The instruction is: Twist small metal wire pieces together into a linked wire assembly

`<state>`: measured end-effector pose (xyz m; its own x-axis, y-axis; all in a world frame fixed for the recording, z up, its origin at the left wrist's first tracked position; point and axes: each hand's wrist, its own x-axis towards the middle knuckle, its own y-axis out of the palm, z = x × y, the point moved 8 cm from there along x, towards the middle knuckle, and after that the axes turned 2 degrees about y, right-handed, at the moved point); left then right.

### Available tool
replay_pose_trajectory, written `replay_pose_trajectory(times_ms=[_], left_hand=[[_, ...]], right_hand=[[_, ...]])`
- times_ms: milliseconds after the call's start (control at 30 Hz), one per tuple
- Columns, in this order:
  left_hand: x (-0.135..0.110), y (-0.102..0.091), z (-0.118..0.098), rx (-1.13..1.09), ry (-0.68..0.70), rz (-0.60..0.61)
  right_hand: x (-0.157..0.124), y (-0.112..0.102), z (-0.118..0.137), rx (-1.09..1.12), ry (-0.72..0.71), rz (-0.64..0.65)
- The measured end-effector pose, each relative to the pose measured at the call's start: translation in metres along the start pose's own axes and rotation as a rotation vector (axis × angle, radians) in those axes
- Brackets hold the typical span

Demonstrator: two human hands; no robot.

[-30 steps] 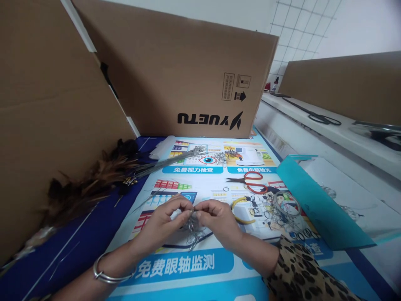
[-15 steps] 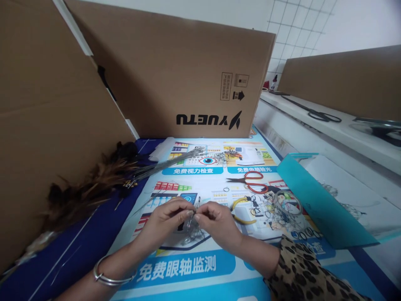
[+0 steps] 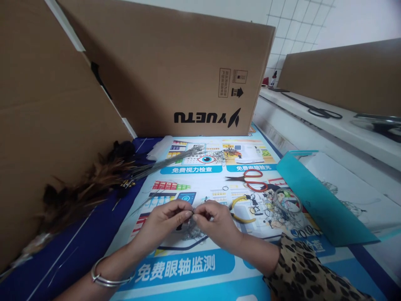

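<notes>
Both hands meet at the middle of the printed mat, fingertips almost touching. My left hand pinches one side of a tangled grey wire piece, thumb against forefinger. On its other side my right hand pinches too, fingers curled. The wire piece hangs below the fingertips in thin loops; the exact spot that is gripped is too small to make out. Yellow-handled pliers lie just right of my right hand, partly hidden by it. Beyond them are red-handled scissors with dark blades pointing left.
Loose wire and black rings surround a roll of clear tape at right. A teal tray holds more wire pieces. Thin grey wires and brown feathers lie at left. Cardboard walls the back. Black scissors rest on a ledge.
Both hands keep their pinch at nearly the same place. The hanging wire loops have shifted a little beneath the fingers, and the whole view has moved slightly.
</notes>
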<state>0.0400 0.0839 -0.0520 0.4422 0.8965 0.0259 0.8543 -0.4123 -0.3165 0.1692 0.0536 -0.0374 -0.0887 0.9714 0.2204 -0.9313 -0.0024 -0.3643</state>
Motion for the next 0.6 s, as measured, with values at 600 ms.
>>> replay_pose_trajectory(times_ms=[600], left_hand=[[-0.025, 0.007, -0.049, 0.693, 0.501, -0.146]], right_hand=[[0.0, 0.007, 0.01, -0.128, -0.049, 0.086]])
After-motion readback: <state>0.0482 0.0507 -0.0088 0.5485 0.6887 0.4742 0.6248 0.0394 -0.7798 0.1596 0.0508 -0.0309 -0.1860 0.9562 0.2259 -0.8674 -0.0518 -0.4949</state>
